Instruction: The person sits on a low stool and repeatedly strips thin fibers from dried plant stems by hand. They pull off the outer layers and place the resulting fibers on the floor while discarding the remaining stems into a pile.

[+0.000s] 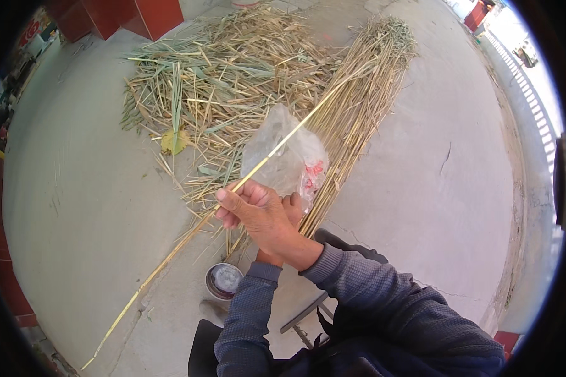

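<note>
My right hand (255,210) pinches a long, thin yellowish reed stalk (289,136) between thumb and fingers. The stalk slants from the lower left up to the far right, over the bundle. My left hand (291,210) is crossed behind my right wrist and mostly hidden. Its few visible fingers look curled, beside a crumpled clear plastic bag (303,154) with red marks; what they hold cannot be made out. Under and beyond the bag lies a long bundle of dry reed stalks (365,113). A loose heap of leaves and straw (233,81) spreads to its left.
A small round pot (223,280) with something greyish-white in it stands on the concrete floor by my left forearm. Near my legs is the edge of a low stool (304,312). Red blocks (151,19) stand at the far left, and a pale railing (516,69) runs along the right.
</note>
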`<state>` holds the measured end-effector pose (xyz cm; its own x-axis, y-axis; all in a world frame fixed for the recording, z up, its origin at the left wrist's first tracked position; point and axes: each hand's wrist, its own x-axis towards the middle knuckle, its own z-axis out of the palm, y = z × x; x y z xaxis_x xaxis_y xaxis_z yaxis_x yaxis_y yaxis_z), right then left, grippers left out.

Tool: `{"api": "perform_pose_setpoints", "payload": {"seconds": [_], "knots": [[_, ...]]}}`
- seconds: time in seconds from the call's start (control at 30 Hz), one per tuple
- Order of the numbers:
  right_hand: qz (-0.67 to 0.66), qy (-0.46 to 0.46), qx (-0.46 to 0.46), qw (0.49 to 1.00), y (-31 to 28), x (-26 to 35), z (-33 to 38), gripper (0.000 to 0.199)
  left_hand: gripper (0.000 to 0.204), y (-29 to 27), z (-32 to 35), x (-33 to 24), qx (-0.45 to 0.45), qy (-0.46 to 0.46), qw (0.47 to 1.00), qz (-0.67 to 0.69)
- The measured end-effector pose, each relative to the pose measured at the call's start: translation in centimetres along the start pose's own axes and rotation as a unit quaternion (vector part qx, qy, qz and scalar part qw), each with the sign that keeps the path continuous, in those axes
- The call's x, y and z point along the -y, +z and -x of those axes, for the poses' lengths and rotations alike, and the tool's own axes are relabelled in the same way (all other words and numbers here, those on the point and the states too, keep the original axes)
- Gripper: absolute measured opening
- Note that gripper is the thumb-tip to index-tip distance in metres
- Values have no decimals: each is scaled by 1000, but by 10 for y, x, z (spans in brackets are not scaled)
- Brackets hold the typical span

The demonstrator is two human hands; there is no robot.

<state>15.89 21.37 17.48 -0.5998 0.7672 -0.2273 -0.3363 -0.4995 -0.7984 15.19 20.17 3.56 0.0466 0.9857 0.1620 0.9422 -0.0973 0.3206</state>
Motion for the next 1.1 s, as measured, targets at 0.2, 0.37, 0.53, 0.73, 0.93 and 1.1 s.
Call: {"api": "perform_pose_setpoints", "payload": {"seconds": [0.2,0.37,0.53,0.73,0.93,1.1], "knots": [[-20,-25,30,999,-12,-1,-10,25,38,-34,15,-35,191,48,975,106],[-5,-4,33,999,-11,-5,-7,21,19,-127,91,-10,-51,35,996,62],[8,30,45,999,-2,-5,-4,16,19,-234,136,-4,-257,-71,963,-47],[46,55,85,994,14,-36,7,21,23,-250,155,44,-249,-189,946,-87],[69,53,151,985,18,-61,9,19,19,-209,172,77,-197,-212,955,71],[73,72,170,980,25,-70,8,19,16,-199,181,90,-191,-339,888,244]]}}
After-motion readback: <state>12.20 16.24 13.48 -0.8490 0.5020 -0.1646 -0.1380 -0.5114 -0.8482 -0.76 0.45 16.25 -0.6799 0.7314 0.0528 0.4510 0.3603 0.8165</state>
